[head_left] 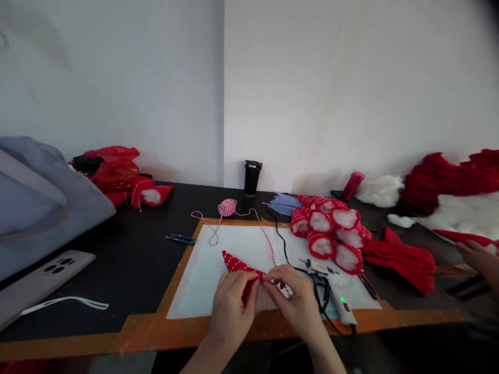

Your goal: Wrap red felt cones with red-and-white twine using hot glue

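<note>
Near the middle of the front edge of the black surface [136, 259], a red cone [237, 263] wrapped in red-and-white cord lies over a white sheet [191, 296], its tip toward the far left. The left hand [234, 298] has thumb and fingertips clamped on the cone's wide end; the right hand [294, 293] pinches the same end from the other side, the two sets of fingertips nearly meeting. A loose striped cord [266, 236] runs from beside the right hand to a ball of cord [226, 208] just beyond the sheet's far edge.

At the sheet's right edge lies a white glue gun [338, 293], a green light glowing above its red switch; the markings on its body are too small to read. Beyond it, stuffed red cones [321, 246] are piled over the sheet's far right corner, white filling showing at their ends, with lilac strips [283, 203] just behind.

Toward the surface's back edge stands a black cup [252, 179], a small pale label under its lid, illegible here. Blue snips [180, 239] lie near the sheet's left edge, and a phone [54, 272] rests near the surface's front left corner. At the right edge, another person's hand [477, 254] touches red fabric [463, 237].
</note>
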The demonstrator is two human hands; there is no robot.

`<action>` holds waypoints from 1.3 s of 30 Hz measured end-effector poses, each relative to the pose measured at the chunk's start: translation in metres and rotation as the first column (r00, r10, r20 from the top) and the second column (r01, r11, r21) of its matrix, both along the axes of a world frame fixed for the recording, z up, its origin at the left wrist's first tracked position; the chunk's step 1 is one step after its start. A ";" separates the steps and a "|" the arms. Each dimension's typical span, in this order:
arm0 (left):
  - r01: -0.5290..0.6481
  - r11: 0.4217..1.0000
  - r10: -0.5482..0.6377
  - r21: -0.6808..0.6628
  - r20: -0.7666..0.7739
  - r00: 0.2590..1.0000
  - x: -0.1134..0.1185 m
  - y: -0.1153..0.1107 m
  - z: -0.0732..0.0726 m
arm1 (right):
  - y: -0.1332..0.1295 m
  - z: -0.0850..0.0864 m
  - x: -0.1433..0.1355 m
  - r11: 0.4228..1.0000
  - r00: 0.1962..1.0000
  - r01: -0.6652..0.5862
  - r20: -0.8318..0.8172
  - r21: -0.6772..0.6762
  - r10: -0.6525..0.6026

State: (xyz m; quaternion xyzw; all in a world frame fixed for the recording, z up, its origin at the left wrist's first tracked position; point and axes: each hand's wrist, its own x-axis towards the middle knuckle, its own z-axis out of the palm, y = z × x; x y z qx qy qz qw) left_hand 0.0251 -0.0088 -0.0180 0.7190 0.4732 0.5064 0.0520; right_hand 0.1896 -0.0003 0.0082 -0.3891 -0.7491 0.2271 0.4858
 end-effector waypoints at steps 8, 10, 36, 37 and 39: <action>-0.006 1.000 0.006 0.014 0.010 1.000 0.000 -0.002 0.000 | 0.001 -0.002 -0.005 0.999 0.999 0.052 0.004 0.005 -0.052; -0.004 1.000 0.004 0.016 0.010 1.000 0.000 -0.002 0.001 | 0.000 0.000 -0.007 0.998 0.998 0.069 0.007 0.009 -0.069; -0.080 0.997 0.080 0.022 -0.004 0.997 0.006 -0.002 -0.001 | -0.001 -0.006 -0.013 0.986 0.987 0.158 0.000 -0.059 -0.158; -0.083 0.996 0.083 0.029 -0.004 0.997 0.006 -0.001 -0.001 | -0.002 -0.006 -0.013 0.988 0.990 0.141 0.001 -0.062 -0.141; -0.086 0.995 0.087 0.045 -0.004 0.996 0.006 -0.001 -0.002 | -0.004 -0.006 -0.011 0.993 0.995 0.104 -0.001 -0.059 -0.105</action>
